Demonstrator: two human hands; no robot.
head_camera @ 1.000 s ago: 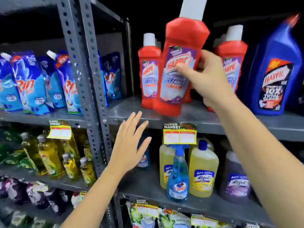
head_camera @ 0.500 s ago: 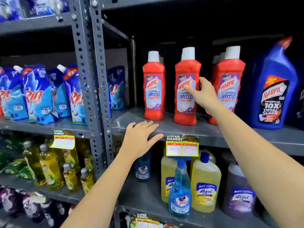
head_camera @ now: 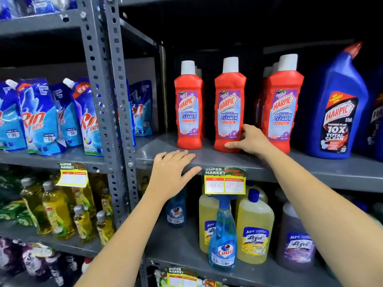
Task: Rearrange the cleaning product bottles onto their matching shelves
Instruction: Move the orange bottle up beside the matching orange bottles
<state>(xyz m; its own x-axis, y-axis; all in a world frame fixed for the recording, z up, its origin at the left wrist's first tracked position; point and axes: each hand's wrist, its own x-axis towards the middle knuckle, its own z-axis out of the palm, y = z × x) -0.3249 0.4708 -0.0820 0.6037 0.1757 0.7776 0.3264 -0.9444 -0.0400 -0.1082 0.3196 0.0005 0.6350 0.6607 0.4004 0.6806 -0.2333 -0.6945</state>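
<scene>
Three red Harpic bathroom cleaner bottles with white caps stand upright on the grey metal shelf (head_camera: 310, 168): a left one (head_camera: 189, 108), a middle one (head_camera: 229, 108) and a right one (head_camera: 283, 112), with more behind them. My right hand (head_camera: 251, 139) wraps the lower right of the middle bottle, thumb along its base, fingers behind it. The bottle rests on the shelf. My left hand (head_camera: 172, 175) lies flat on the shelf's front edge, fingers spread, holding nothing.
A big blue Harpic toilet cleaner bottle (head_camera: 337, 112) stands to the right. Below are a blue Colin spray (head_camera: 222, 241), yellow Lizol bottles (head_camera: 255, 230) and a yellow price tag (head_camera: 224, 181). Blue Rin pouches (head_camera: 37, 119) fill the left rack beyond the perforated upright (head_camera: 112, 100).
My right hand carried the red bottle down from mid-air, set it upright between the other two, then slid from the label to its base. My left hand settled on the shelf edge.
</scene>
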